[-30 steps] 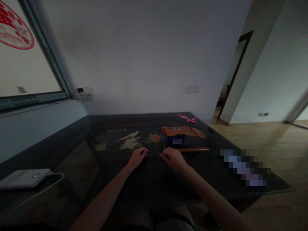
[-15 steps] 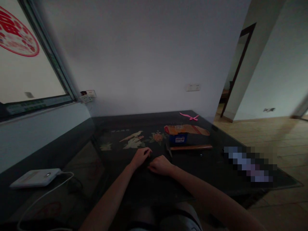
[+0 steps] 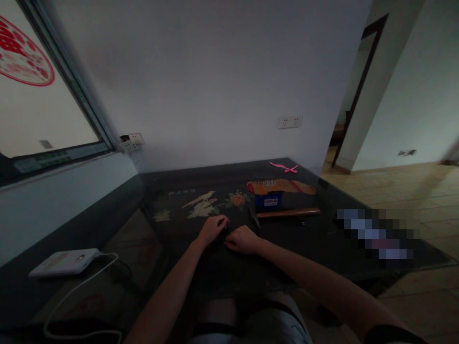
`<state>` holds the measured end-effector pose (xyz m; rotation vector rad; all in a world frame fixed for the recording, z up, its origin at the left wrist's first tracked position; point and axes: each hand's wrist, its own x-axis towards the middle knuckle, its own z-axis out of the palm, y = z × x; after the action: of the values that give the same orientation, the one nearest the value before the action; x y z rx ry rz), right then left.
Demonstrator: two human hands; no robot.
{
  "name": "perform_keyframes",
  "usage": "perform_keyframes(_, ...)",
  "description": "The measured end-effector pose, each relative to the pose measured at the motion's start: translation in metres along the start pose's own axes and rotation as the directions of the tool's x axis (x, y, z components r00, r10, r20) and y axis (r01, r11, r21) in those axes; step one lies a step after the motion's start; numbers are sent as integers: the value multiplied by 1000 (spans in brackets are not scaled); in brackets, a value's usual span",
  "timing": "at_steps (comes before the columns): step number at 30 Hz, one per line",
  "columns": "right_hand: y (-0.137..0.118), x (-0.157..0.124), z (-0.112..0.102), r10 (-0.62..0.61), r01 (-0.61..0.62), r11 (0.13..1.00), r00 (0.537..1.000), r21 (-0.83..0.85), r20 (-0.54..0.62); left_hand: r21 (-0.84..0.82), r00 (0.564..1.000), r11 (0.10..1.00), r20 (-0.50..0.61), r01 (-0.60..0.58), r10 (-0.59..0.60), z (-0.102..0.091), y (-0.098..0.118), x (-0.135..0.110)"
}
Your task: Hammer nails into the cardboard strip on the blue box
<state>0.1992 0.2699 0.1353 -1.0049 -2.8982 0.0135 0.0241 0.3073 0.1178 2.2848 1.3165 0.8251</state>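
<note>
My left hand (image 3: 214,228) rests on the dark table, its fingers loosely curled and a small dark gap showing near the thumb. I see nothing held in it. Close beside it, my right hand (image 3: 242,239) lies on the table as a loose fist, with no object showing from it. Just beyond the right hand lies a hammer (image 3: 289,213), its head to the left and its wooden handle pointing right. Behind the hammer stands a blue box (image 3: 268,201) with a label. An orange-brown flat piece (image 3: 296,186) lies by the box, with a row of thin upright spikes (image 3: 265,181) near its left end.
A pink ribbon (image 3: 287,168) lies at the table's far edge. On the left is a white device (image 3: 64,263) with a white cable (image 3: 71,291). A blurred-out item (image 3: 376,234) lies on the right. A tiny shiny piece (image 3: 303,223) sits below the hammer handle.
The view has shifted slightly, so the table things appear a little higher and further right. Both hands keep nearly the same pose and place on the table.
</note>
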Motion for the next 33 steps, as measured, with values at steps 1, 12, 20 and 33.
perform_keyframes(1, 0, 0, 1, 1, -1, 1000, 1000, -2, -1, 8, 1000, 1000, 3, -6, 6, 0, 1, 0)
perform_keyframes(12, 2, 1, 3, 13, -13, 1000, 1000, -15, -12, 20, 999, 999, 11, 30, -30, 2, 1, 3)
perform_keyframes(20, 3, -1, 0, 23, -23, 999, 1000, 34, 12, 39, 998, 998, 19, 56, -57, 0, 9, 3)
perform_keyframes(33, 8, -3, -4, 2, -6, 996, 999, 90, 46, 124, 998, 991, -6, 59, -58, 5, 6, 3)
